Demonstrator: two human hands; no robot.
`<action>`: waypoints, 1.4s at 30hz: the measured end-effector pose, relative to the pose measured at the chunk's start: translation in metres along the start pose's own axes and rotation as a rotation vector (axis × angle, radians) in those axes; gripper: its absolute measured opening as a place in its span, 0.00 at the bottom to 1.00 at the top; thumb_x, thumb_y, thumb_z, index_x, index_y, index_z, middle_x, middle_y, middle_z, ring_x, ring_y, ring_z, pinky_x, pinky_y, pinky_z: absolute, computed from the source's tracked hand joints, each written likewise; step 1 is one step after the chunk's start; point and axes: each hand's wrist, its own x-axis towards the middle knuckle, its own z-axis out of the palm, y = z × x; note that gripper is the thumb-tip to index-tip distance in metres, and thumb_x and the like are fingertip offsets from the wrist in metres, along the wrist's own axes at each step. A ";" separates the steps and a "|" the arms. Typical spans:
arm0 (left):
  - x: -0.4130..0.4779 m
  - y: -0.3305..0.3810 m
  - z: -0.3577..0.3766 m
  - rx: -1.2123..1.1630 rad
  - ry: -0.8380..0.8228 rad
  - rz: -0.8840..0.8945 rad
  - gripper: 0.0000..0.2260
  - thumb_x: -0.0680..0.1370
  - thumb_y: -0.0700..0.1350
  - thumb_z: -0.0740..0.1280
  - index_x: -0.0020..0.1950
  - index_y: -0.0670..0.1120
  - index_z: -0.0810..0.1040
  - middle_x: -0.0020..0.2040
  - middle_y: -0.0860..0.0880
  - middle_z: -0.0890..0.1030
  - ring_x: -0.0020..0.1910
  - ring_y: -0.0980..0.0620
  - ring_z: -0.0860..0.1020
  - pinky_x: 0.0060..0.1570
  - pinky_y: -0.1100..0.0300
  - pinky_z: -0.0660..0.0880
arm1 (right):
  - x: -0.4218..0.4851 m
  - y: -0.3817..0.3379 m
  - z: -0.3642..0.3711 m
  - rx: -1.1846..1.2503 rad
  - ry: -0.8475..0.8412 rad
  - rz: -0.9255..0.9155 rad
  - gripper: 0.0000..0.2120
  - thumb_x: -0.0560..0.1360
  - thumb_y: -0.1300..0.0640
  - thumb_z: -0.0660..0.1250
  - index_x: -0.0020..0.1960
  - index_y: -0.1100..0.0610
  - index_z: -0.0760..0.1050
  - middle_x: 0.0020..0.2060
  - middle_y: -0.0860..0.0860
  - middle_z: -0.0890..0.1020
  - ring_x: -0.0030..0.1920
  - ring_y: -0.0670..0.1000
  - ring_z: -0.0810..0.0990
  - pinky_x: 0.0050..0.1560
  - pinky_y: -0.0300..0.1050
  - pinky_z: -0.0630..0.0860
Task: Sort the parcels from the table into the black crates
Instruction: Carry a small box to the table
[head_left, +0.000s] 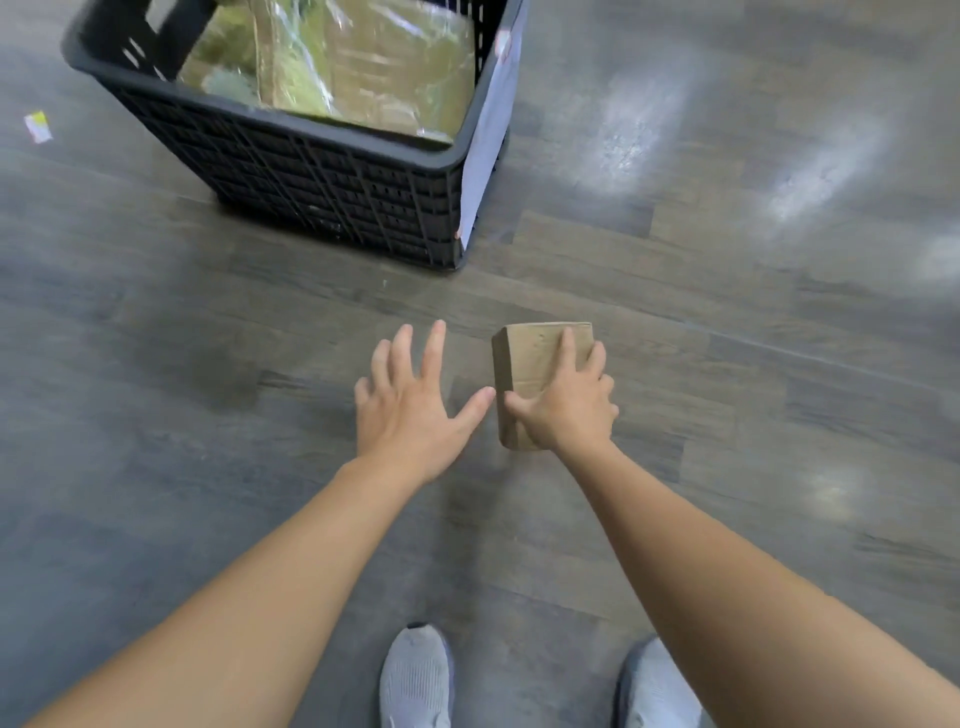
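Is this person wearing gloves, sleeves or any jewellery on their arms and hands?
No. The left hand and right hand are bare: no gloves, rings or wristbands show. The left forearm and right forearm are uncovered too, with no sleeve in view. The only clothing visible is a pair of light grey knit shoes.

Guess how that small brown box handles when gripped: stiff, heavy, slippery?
Probably stiff: the box shows crisp edges and flat faces under the grip of the right hand. Likely light for its size: one hand holds it, the left hand spread open beside it. Matte cardboard seems unlikely to slip, and flat sides shouldn't roll.
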 end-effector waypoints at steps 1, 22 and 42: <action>-0.007 0.011 -0.024 0.007 -0.003 0.000 0.40 0.74 0.72 0.50 0.80 0.57 0.41 0.81 0.48 0.44 0.79 0.46 0.44 0.74 0.45 0.52 | -0.006 -0.003 -0.032 -0.006 0.017 -0.026 0.53 0.66 0.33 0.71 0.80 0.46 0.43 0.78 0.57 0.48 0.70 0.64 0.63 0.63 0.61 0.67; -0.214 0.405 -0.577 -0.075 0.360 0.464 0.38 0.77 0.70 0.54 0.80 0.57 0.43 0.80 0.49 0.46 0.79 0.46 0.44 0.75 0.45 0.49 | -0.272 0.044 -0.731 0.186 0.378 -0.074 0.52 0.66 0.33 0.71 0.80 0.44 0.46 0.69 0.58 0.62 0.70 0.60 0.61 0.68 0.55 0.64; -0.096 0.627 -0.664 0.036 0.497 0.686 0.38 0.77 0.71 0.51 0.81 0.56 0.43 0.80 0.48 0.46 0.79 0.46 0.44 0.75 0.43 0.51 | -0.157 0.097 -0.950 0.060 0.599 -0.091 0.51 0.66 0.30 0.69 0.79 0.44 0.48 0.70 0.57 0.61 0.69 0.59 0.62 0.65 0.60 0.68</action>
